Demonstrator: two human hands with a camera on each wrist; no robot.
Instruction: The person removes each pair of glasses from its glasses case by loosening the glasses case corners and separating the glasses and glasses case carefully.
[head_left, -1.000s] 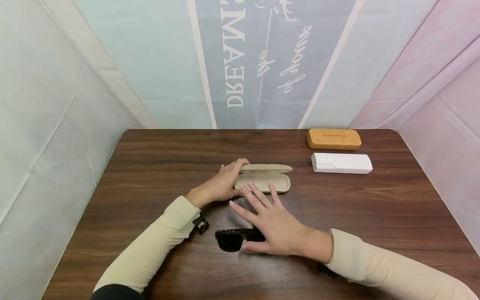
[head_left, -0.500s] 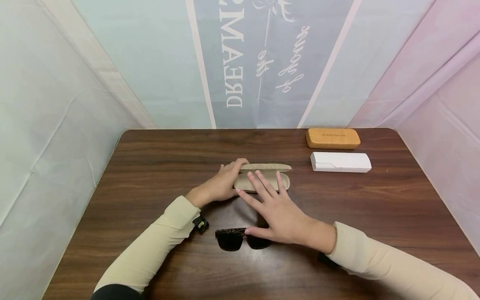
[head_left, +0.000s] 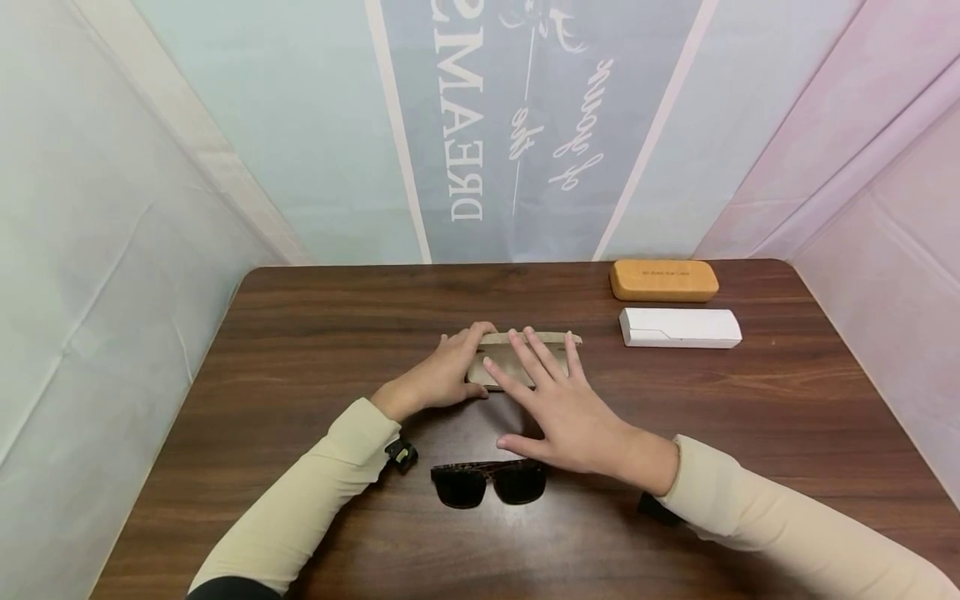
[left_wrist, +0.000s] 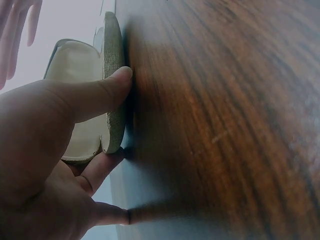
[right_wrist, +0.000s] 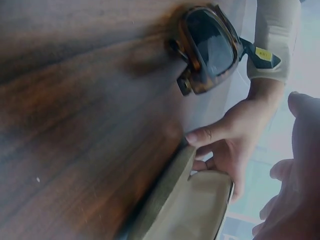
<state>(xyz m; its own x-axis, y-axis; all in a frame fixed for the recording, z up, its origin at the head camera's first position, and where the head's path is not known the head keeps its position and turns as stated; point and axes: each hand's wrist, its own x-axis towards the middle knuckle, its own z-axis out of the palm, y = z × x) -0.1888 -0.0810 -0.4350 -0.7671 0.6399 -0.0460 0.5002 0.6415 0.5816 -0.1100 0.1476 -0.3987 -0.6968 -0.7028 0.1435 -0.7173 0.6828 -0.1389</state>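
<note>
A beige hard glasses case [head_left: 498,365] stands on the table with its lid raised and its pale lining showing. My left hand [head_left: 441,371] grips its left end, thumb at the front and fingers behind; in the left wrist view the thumb [left_wrist: 100,97] lies across the case's outer side. Over the case's right part hovers my right hand [head_left: 577,421], fingers spread, holding nothing; whether its fingertips touch the lid I cannot tell. Nearer the front lie sunglasses [head_left: 462,487] with dark lenses and a tortoiseshell frame, just below the right thumb. The right wrist view shows them [right_wrist: 212,45] too.
At the back right of the wood-grain table [head_left: 337,308] lie a yellow-brown glasses case [head_left: 664,280] and, just in front of it, a white oblong case [head_left: 680,328]. Fabric drapes [head_left: 352,133] hang behind and at both sides.
My right hand has moved forward and slightly right, off the sunglasses and over the beige case, so both lenses now show. The left hand keeps its grip on the case's end.
</note>
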